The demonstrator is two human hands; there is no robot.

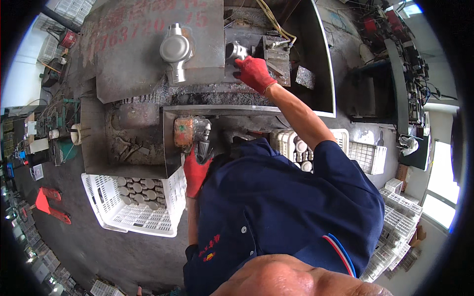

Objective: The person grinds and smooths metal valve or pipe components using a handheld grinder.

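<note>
My right hand (254, 74), in a red glove, reaches forward into the machine. Its fingers are closed at a shiny metal casting (237, 51) beside the machine's fixture block (276, 56); part of their grip is hidden. Close to my body, my left hand (196, 172), also in a red glove, is closed around a grey ribbed handle (203, 147) beside a worn orange-and-green box (183, 131). A second casting, a round-bodied metal fitting (175, 50) with a pipe end on each side, lies on the grey metal cover (128, 59) left of my right hand.
Metal chips (212, 98) cover the machine bed below the cover. A metal tray (138, 165) holds tools at the left. Below it, a white plastic crate (173, 202) contains several castings; another white crate (340, 135) stands at my right. A red pallet jack (44, 200) stands on the floor.
</note>
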